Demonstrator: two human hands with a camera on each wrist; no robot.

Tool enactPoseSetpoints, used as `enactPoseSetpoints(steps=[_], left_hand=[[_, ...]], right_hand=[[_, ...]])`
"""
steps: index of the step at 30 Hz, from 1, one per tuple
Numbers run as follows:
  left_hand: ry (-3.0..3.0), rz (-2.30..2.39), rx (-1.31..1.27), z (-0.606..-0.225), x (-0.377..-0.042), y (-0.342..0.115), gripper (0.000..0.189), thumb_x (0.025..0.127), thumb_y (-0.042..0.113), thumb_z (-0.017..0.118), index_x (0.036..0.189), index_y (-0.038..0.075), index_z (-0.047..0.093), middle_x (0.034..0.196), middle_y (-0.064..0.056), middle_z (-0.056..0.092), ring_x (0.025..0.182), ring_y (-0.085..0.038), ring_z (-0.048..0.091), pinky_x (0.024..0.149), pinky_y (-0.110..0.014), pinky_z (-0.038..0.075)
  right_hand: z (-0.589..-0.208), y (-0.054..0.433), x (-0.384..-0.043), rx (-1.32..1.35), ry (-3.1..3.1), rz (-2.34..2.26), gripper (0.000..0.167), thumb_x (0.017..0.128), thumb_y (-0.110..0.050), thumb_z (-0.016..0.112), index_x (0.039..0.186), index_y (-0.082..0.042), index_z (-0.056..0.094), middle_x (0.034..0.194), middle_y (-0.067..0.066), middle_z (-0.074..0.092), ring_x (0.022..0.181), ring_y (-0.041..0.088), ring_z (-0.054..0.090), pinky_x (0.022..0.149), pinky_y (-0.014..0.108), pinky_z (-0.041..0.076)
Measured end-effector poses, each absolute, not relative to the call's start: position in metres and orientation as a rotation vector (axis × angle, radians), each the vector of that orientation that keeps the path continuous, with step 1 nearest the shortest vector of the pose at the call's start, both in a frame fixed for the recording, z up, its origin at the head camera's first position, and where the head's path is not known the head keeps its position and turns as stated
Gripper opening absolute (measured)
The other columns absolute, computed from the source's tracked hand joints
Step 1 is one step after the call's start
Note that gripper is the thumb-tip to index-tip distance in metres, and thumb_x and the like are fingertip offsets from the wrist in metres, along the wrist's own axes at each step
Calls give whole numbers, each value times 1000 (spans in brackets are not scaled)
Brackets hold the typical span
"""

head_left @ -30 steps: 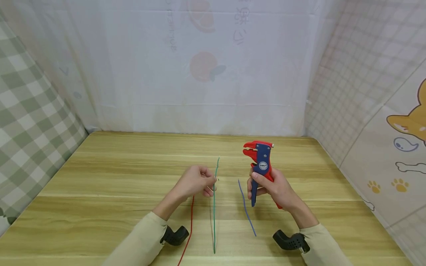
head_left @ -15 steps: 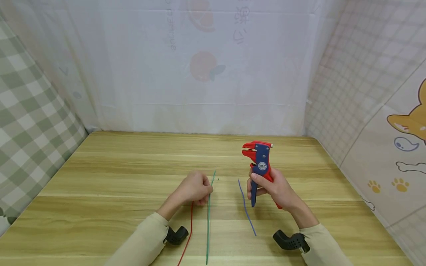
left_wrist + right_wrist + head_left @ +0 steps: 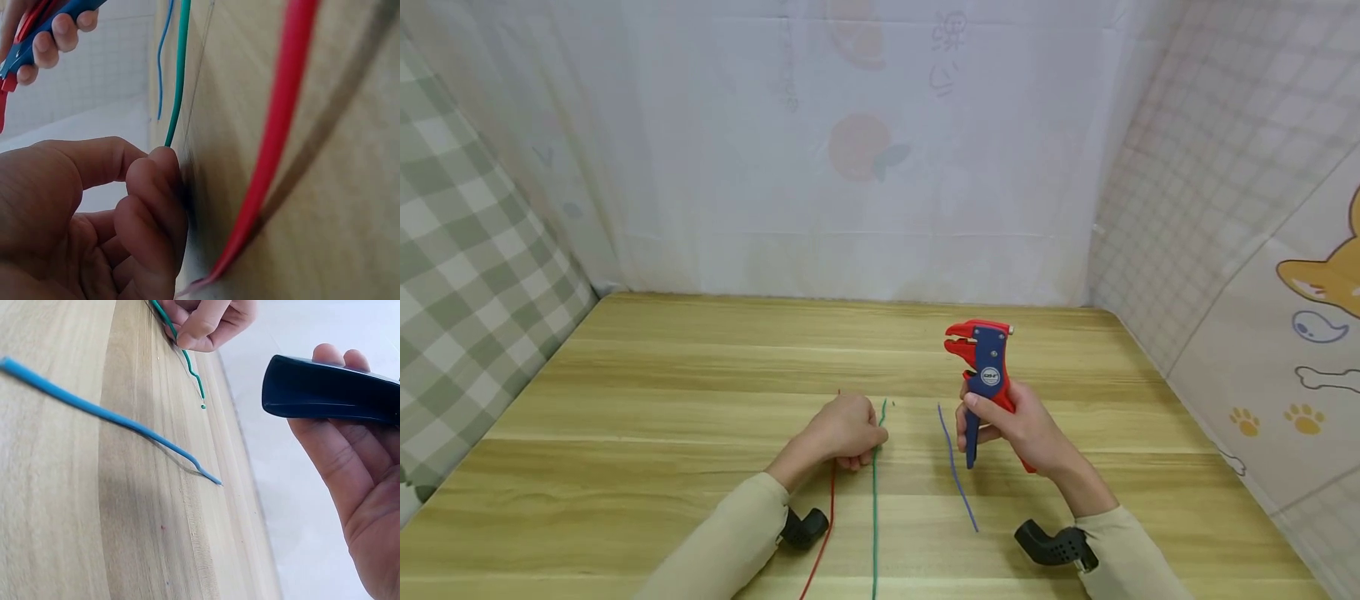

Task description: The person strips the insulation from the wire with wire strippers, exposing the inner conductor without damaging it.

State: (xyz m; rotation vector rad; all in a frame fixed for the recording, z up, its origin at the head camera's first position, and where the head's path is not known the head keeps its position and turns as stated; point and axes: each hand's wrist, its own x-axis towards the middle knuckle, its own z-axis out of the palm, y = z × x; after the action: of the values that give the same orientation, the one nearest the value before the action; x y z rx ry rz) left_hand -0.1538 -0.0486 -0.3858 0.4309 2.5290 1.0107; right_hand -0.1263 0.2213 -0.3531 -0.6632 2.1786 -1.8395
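Observation:
My left hand (image 3: 850, 429) pinches a green wire (image 3: 875, 517) between thumb and fingertips near its far end, low over the table. In the left wrist view the green wire (image 3: 181, 62) runs up from the fingertips. A red wire (image 3: 832, 496) passes under the left hand, which hides part of it. On the right, my right hand (image 3: 1026, 425) grips a red and blue wire stripper (image 3: 991, 354) by its handles, its jaws parted and pointing left. Between the hands lies a blue wire (image 3: 957, 475), with a slight bend near its far end in the right wrist view.
A tiny green scrap (image 3: 204, 406) lies just beyond the green wire's tip. The wooden table (image 3: 700, 350) ends at a pale printed curtain (image 3: 737, 208). Checked cloth (image 3: 460, 217) hangs at the left, and a patterned sheet (image 3: 1210, 250) at the right.
My left hand has come lower and nearer, bringing the green wire down towards the table and pulling its far end back. The right hand and wire stripper have barely moved.

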Motion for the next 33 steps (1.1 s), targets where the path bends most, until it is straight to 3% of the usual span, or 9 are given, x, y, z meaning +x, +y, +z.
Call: enactPoseSetpoints(steps=[7,16,25,33], left_hand=[[2538,925,469,-382,-155,-35,49,93,6,60,44,12,55,41,6,54,32,-4,47,38,-18,43],[2566,867,448,-383,-155,-22,50,95,8,61,45,12,55,40,6,53,32,-5,49,40,-22,48],[2690,845,467,-363,-151,-57,55,101,21,62,50,20,41,40,9,39,37,-6,37,41,-20,23],[2834,722,391,-370,-128,-94,58,94,32,79,51,19,42,48,11,28,48,-8,30,47,-23,22]], right_hand=[[-353,223,-125,-658,2183,-1836,11,112,-12,50,114,-1,52,87,3,71,76,23,76,75,48,66],[-352,223,-123,-659,2164,-1856,11,112,-12,49,114,-1,52,88,4,71,76,23,76,74,45,66],[-350,224,-125,-688,2170,-1860,14,112,-11,48,116,2,50,87,5,72,75,25,77,74,44,66],[-351,224,-127,-666,2180,-1860,13,112,-12,49,117,-1,51,88,4,72,76,25,77,76,45,66]])
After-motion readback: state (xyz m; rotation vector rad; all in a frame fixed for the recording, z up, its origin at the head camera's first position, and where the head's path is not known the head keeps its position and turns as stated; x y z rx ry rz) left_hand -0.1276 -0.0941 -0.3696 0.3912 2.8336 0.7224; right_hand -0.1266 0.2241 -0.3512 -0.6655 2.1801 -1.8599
